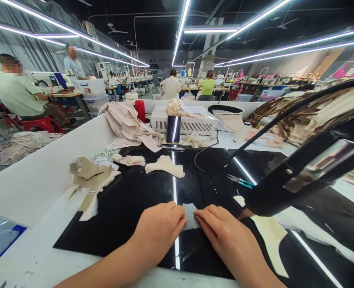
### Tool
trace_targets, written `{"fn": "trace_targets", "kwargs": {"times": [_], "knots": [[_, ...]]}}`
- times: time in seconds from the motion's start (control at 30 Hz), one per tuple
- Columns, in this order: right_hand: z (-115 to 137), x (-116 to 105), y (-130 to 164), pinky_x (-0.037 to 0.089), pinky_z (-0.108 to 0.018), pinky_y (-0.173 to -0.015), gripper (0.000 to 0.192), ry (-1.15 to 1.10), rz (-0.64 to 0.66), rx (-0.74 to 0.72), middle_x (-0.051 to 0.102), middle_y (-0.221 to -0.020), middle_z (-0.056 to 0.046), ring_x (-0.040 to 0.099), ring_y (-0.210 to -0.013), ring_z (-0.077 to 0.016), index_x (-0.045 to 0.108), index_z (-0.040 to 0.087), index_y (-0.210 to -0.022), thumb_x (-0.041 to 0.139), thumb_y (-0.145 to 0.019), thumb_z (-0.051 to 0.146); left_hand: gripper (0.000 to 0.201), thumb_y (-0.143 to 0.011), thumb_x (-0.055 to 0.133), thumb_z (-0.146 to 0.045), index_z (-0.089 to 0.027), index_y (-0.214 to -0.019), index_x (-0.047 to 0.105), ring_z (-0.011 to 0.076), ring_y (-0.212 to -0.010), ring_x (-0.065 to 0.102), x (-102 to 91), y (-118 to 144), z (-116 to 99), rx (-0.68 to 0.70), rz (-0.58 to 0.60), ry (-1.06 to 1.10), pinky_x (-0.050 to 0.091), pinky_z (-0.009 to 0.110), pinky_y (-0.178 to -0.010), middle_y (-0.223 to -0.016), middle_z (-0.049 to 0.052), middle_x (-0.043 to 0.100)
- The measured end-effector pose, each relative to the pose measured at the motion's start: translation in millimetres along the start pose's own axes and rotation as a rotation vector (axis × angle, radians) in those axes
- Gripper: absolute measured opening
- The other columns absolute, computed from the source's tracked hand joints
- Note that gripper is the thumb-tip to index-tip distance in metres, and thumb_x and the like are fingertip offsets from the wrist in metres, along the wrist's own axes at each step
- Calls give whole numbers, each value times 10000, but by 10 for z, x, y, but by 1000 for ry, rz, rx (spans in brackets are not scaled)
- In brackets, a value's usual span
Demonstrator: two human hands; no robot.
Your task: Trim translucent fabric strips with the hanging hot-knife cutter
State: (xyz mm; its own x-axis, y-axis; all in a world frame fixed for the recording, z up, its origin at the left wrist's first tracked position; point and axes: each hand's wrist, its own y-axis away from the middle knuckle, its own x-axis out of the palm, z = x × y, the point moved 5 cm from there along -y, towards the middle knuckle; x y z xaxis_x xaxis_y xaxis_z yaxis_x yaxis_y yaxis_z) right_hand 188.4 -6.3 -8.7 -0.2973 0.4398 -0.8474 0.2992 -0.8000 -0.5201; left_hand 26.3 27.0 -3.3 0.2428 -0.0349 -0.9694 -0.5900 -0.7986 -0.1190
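The small grey piece (190,217) of thin material was lying flat on the black mat (119,224), close to the near side of the surface (41,260), and it was exactly between the two hands. The left hand (161,222) was at its left edge and the right hand (220,226) at its right edge, so neither one was clearly nearer; both were touching it. From the left grip the piece lay to the right, and from the right grip it lay to the left. Its visible part seemed a little longer in the direction away from the person than across, but the fingers covered the side edges, therefore I could not be sure of its long axis. In each hand the fingers were together, and the grip appeared to be closed on the edge; how far the thumbs went under the material was hidden. The backs of the hands were turned upward, with the fingertips pointing inward to each other. Farther away, beyond the grey piece and slightly to the left, a cream fabric piece (165,166) lay across on the mat, apart from both hands. The thread snips (241,181) with a teal handle lay farther off to the right, beyond the right hand, and the pale yellow piece (270,236) lay to the right of that hand, partly behind the black arm-shaped device (312,172).
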Motion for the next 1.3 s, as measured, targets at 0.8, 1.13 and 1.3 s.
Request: {"fn": "trace_targets", "kwargs": {"times": [0.8, 1.13, 1.3], "knots": [[8, 37, -1, 471, -300, -570, 488, 5, -12, -37, 676, -781, -11, 676, -696, -175, 683, 242, -909, 270, -1143, 355, 183, -1105, 460, -191, -149, -1134, 636, 221, -1048, 694, 18, 11, -214, 349, -340, -1, 574, 367, -937, -1144, 70, 739], [-1, 45, -3, 502, -284, -568, 453, 11, -13, -39, 683, -786, -18, 689, -704, -173, 694, 246, -941, 290, -1138, 305, 190, -1106, 484, -237, -128, -1122, 638, 228, -1051, 735, 98, 5, -212, 368, -378, 20, 601, 381, -965, -1122, 78, 767], [25, -104, -26, 570, -317, -663, 354, -38, -44, -109, 741, -912, -42, 713, -783, -191, 688, 227, -1091, 336, -1126, 245, 153, -1081, 551, -245, -135, -1155, 627, 234, -1086, 730, 108, 13, -206, 362, -321, 59, 605, 404, -990, -1159, 66, 763]]}}
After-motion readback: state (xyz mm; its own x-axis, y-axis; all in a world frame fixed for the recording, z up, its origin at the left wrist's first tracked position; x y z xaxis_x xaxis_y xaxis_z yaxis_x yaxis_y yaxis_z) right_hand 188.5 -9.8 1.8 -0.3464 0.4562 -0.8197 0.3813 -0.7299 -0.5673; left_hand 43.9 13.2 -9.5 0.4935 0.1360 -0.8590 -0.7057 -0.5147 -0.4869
